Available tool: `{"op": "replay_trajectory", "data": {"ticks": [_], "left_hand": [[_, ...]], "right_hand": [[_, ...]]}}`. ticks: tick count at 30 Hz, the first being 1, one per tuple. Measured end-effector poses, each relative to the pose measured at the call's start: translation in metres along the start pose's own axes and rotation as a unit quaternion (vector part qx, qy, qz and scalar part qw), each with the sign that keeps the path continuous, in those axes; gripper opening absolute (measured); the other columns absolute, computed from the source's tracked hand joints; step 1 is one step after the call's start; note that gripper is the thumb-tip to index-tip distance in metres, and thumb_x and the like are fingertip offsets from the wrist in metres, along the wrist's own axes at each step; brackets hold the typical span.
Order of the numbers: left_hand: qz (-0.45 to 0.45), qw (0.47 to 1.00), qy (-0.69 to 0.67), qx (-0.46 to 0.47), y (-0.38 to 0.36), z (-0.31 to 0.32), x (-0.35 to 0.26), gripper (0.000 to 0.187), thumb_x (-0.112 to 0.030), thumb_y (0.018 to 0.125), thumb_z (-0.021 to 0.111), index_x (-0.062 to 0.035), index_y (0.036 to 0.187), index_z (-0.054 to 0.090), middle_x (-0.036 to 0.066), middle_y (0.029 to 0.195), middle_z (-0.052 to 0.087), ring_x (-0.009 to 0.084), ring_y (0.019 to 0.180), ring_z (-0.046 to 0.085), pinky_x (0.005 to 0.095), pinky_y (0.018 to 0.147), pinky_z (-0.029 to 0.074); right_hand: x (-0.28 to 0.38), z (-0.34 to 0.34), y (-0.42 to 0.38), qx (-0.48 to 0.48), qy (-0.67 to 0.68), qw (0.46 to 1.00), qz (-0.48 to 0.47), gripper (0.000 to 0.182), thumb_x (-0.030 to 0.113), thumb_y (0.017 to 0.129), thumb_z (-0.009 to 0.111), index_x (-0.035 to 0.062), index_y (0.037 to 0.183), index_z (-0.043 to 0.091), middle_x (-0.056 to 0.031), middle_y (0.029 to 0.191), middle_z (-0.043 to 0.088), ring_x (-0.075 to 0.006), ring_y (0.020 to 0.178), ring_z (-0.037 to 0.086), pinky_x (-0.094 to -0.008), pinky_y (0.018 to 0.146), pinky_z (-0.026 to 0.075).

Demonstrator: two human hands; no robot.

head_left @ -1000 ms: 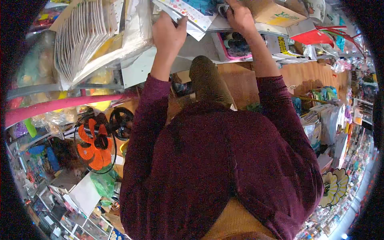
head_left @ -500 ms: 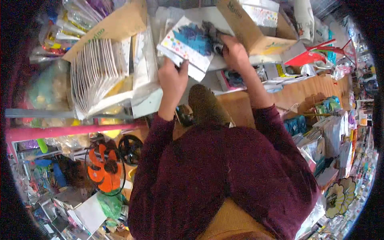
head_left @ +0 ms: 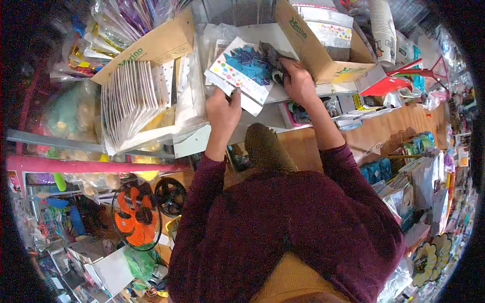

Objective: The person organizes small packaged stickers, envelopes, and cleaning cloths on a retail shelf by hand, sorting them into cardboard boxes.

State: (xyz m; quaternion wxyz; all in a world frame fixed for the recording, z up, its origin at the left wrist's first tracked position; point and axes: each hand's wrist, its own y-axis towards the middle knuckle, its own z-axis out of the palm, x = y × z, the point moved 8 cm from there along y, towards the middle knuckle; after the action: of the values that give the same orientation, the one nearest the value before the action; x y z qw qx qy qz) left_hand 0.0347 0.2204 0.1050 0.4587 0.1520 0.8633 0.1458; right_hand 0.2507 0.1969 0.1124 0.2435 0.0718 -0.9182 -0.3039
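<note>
**White dotted packet in the left hand, dark cloth in the right**

Maroon sleeves (head_left: 202,184) reach forward from the person's body. Past the cuffs, the left hand (head_left: 222,111) pinches the lower edge of a printed party packet (head_left: 247,65), thumb on top. The packet tilts over a white shelf (head_left: 275,115), its blue contents toward the far side of that grip and coloured dots nearer the thumb. A plain white flap or second sheet (head_left: 251,105) juts out below it; which of the two cannot be told. The right hand (head_left: 300,83) grasps a crumpled dark cloth (head_left: 273,55) at the packet's right edge; how firmly is not clear.

The step in hand looks like handling the packet with the cloth beside its face. The next move seems to call for a steady left pinch and a light right touch, since the thin packet could bend.

Left of the left grip, a cardboard box (head_left: 177,40) holds fanned white sleeves (head_left: 126,96). Beyond the right grip stands an open carton (head_left: 295,40), with stacked paper cups (head_left: 382,30) farther right. An orange fan (head_left: 135,222) and wooden floor (head_left: 303,146) lie beyond the shelf.
</note>
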Motion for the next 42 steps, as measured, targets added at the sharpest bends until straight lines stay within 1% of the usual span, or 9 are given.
{"op": "replay_trajectory", "data": {"ticks": [5, 13, 21, 25, 28, 31, 33, 40, 42], "left_hand": [[-0.030, 0.999, -0.027, 0.012, 0.002, 0.005, 0.006, 0.024, -0.016, 0.077, 0.065, -0.0004, 0.095, 0.058, 0.016, 0.082, 0.065, 0.0268, 0.068, 0.062, 0.0362, 0.062, 0.046], [-0.010, 1.000, -0.029, 0.006, 0.001, 0.004, 0.004, 0.025, -0.013, 0.077, 0.063, -0.0002, 0.098, 0.056, 0.018, 0.078, 0.064, 0.0336, 0.069, 0.062, 0.0403, 0.062, 0.048], [0.092, 0.995, -0.004, -0.040, 0.001, -0.006, -0.014, 0.023, -0.013, 0.077, 0.064, 0.0014, 0.093, 0.058, 0.017, 0.071, 0.062, 0.0319, 0.057, 0.059, 0.0385, 0.054, 0.046], [-0.017, 0.998, -0.042, 0.034, 0.005, 0.003, -0.001, 0.018, -0.013, 0.077, 0.064, 0.0014, 0.087, 0.060, 0.017, 0.069, 0.062, 0.0295, 0.055, 0.059, 0.0379, 0.053, 0.045], [-0.009, 0.999, -0.002, 0.030, 0.010, 0.008, 0.009, 0.019, -0.014, 0.077, 0.063, 0.0022, 0.086, 0.059, 0.021, 0.070, 0.061, 0.0374, 0.061, 0.058, 0.0419, 0.056, 0.045], [-0.002, 0.999, -0.030, 0.032, 0.009, 0.007, 0.006, 0.016, -0.010, 0.075, 0.060, 0.0031, 0.082, 0.058, 0.026, 0.074, 0.059, 0.0450, 0.072, 0.057, 0.0475, 0.063, 0.044], [-0.062, 0.993, 0.023, 0.096, 0.009, 0.013, 0.017, 0.015, -0.009, 0.073, 0.058, 0.0034, 0.081, 0.058, 0.026, 0.076, 0.059, 0.0445, 0.076, 0.057, 0.0481, 0.066, 0.044], [-0.026, 0.988, 0.114, 0.106, 0.014, 0.010, -0.002, 0.021, -0.018, 0.080, 0.060, 0.0027, 0.080, 0.060, 0.024, 0.075, 0.060, 0.0409, 0.071, 0.058, 0.0473, 0.063, 0.044], [0.007, 0.994, 0.077, 0.075, 0.012, 0.007, -0.008, 0.021, -0.018, 0.081, 0.059, 0.0031, 0.078, 0.060, 0.023, 0.072, 0.060, 0.0402, 0.068, 0.058, 0.0468, 0.060, 0.043]], "right_hand": [[-0.006, 0.002, 0.000, 0.011, -0.001, 1.000, 0.007, 0.043, -0.004, 0.069, 0.051, 0.0004, 0.111, 0.052, -0.0227, 0.106, 0.057, -0.0388, 0.102, 0.052, -0.0418, 0.089, 0.043], [-0.006, 0.003, -0.003, 0.023, 0.004, 0.999, 0.034, 0.044, -0.003, 0.070, 0.051, 0.0001, 0.114, 0.051, -0.0234, 0.108, 0.056, -0.0387, 0.103, 0.052, -0.0416, 0.090, 0.043], [-0.010, 0.003, -0.005, 0.008, -0.017, 0.999, 0.036, 0.045, -0.003, 0.069, 0.052, 0.0009, 0.114, 0.051, -0.0232, 0.108, 0.056, -0.0375, 0.100, 0.054, -0.0421, 0.086, 0.045], [0.001, -0.026, 0.000, -0.058, 0.153, 0.978, 0.127, 0.035, -0.005, 0.075, 0.052, -0.0016, 0.109, 0.054, -0.0217, 0.104, 0.059, -0.0356, 0.101, 0.056, -0.0369, 0.085, 0.044], [0.054, -0.044, 0.012, -0.086, 0.155, 0.984, 0.034, 0.041, -0.006, 0.075, 0.051, -0.0010, 0.116, 0.050, -0.0226, 0.109, 0.056, -0.0354, 0.103, 0.055, -0.0381, 0.088, 0.043], [0.097, 0.016, 0.009, 0.040, 0.150, 0.980, -0.127, 0.044, 0.006, 0.076, 0.055, 0.0012, 0.120, 0.047, -0.0218, 0.124, 0.047, -0.0377, 0.116, 0.044, -0.0427, 0.099, 0.034], [0.103, 0.050, -0.003, 0.091, 0.029, 0.987, -0.129, 0.050, 0.011, 0.076, 0.054, 0.0032, 0.124, 0.045, -0.0204, 0.130, 0.043, -0.0359, 0.120, 0.041, -0.0424, 0.100, 0.033], [0.046, 0.051, 0.026, 0.092, -0.071, 0.991, -0.067, 0.053, 0.017, 0.078, 0.050, 0.0049, 0.129, 0.041, -0.0208, 0.135, 0.038, -0.0332, 0.126, 0.036, -0.0410, 0.104, 0.029], [0.011, 0.053, 0.023, 0.369, -0.222, 0.895, 0.117, 0.049, 0.018, 0.083, 0.043, 0.0045, 0.130, 0.039, -0.0202, 0.137, 0.036, -0.0325, 0.126, 0.035, -0.0398, 0.105, 0.028]]}}
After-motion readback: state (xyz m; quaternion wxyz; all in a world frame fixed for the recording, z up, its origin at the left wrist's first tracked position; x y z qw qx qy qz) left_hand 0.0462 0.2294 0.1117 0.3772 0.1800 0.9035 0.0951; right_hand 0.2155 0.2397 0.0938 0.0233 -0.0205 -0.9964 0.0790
